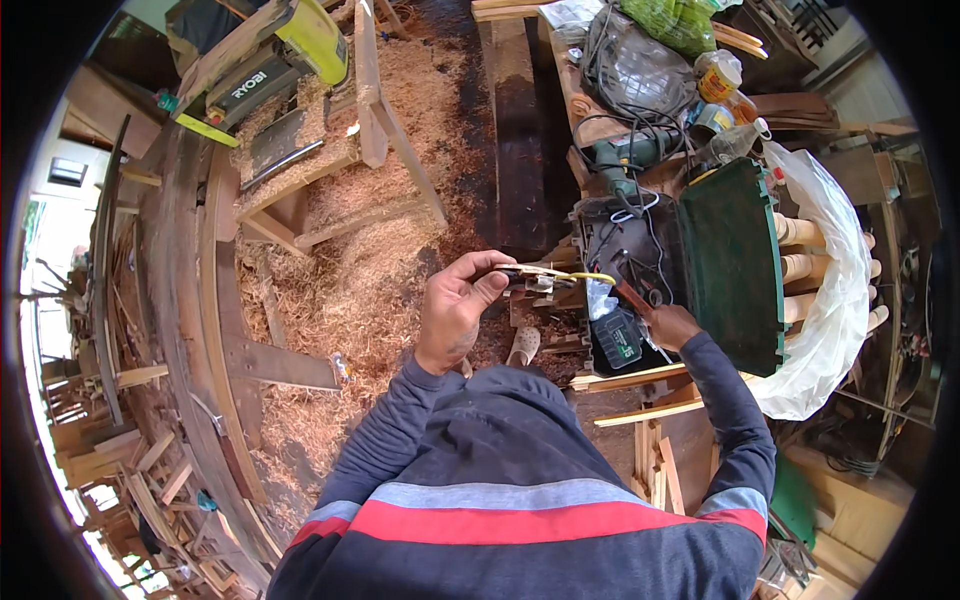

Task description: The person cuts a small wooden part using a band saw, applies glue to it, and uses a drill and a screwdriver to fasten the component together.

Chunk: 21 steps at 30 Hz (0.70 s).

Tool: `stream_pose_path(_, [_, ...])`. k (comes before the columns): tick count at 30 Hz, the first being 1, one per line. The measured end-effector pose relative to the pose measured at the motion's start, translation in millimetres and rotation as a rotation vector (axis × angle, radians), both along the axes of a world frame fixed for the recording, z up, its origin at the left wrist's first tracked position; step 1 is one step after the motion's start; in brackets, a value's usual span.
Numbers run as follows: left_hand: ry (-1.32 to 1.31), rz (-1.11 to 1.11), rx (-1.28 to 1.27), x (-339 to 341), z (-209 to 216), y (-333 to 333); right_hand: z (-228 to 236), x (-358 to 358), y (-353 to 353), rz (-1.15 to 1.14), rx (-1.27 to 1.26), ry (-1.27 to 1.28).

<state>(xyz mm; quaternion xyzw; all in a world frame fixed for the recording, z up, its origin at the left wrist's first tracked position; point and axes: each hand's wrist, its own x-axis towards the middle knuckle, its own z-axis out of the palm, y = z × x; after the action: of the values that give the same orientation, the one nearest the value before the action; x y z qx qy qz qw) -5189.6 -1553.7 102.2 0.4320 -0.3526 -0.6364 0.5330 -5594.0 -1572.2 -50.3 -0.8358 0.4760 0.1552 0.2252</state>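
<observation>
My left hand (458, 305) pinches a flat, dark-and-metal piece (535, 275) between thumb and fingers, in front of my body. A yellow strip (592, 276) runs from its right end toward the open tool case (735, 265). My right hand (672, 326) is closed at the case's near part, around a reddish-brown handle-like piece (632, 296) whose far tip meets the yellow strip. Which tool it belongs to cannot be made out. Black cords (640, 245) and a small dark green box (617, 338) lie inside the case beside this hand.
A green power tool (618, 165) and bottles (718, 75) crowd the bench behind the case. Turned wooden pieces (798, 268) under clear plastic (835, 310) stand right. At the upper left, a planer-like machine (290, 75) sits on a wooden frame (375, 135). Shavings (340, 260) cover the floor.
</observation>
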Motion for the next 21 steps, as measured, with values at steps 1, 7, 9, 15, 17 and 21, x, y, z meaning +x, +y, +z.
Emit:
stream_pose_path(1, [0.034, -0.003, -0.012, -1.0, 0.7, 0.6, -5.3, 2.8, -3.5, 0.012, 0.013, 0.076])
stream_pose_path(7, [0.005, 0.047, -0.111, -5.2, 10.0, 6.1, -7.0, 7.6, -6.3, 0.044, -0.042, 0.085])
stream_pose_path(9, [-0.022, 0.069, -0.132, -4.2, 9.2, 8.7, -3.4, 4.1, 0.0, -0.013, -0.068, -0.002])
stream_pose_path(15, [0.038, 0.195, 0.047, -0.1, 3.3, 15.5, 7.5, -9.5, 24.3, -0.181, -0.209, -0.435])
stream_pose_path(17, [0.042, 0.202, 0.041, 4.1, -1.0, 19.7, 9.3, -7.5, 28.6, -0.452, -0.166, -0.537])
stream_pose_path(21, [0.071, 0.253, 0.039, 18.1, 2.2, 33.4, 5.0, -8.4, 31.3, -0.645, -0.131, -0.586])
